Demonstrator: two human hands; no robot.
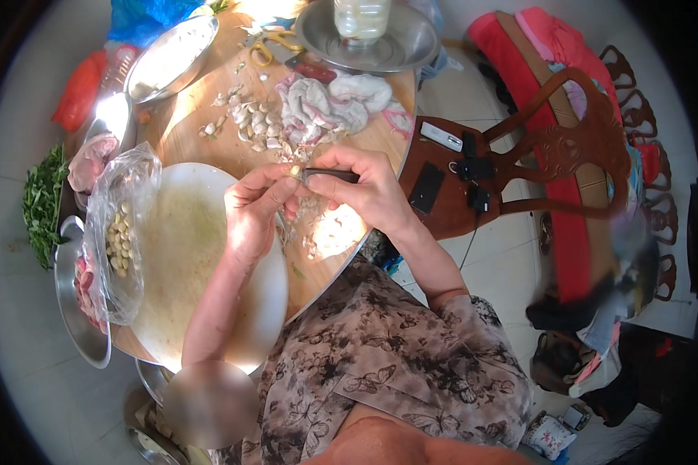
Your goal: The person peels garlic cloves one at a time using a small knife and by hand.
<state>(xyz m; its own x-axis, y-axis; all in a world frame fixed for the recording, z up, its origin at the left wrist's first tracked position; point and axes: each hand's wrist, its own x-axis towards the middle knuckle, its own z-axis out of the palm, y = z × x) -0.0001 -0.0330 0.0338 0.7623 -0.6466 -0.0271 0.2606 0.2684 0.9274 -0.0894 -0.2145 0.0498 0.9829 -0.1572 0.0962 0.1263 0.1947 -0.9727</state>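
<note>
Between the thumb and fingers of my left hand (259, 200) is a pale garlic clove (295, 171). My right hand (360, 183) grips a small dark-handled knife (334, 173), its tip end at the clove. Both hands are above the wooden table, close to the right rim of a round white cutting board (209, 232). Unpeeled garlic cloves (259, 122) lie in a loose heap beyond my hands. Papery garlic skins (331, 232) are scattered below my right hand. To the left, a clear plastic bag (131, 290) holds several peeled cloves (119, 238).
A crumpled white cloth (326, 104), yellow-handled scissors (264, 49) and a metal basin (308, 29) with a plastic container lie at the back. Metal bowls (64, 290), raw meat (93, 160) and leafy greens (43, 203) line the left. A wooden chair (459, 215) holding phones stands right.
</note>
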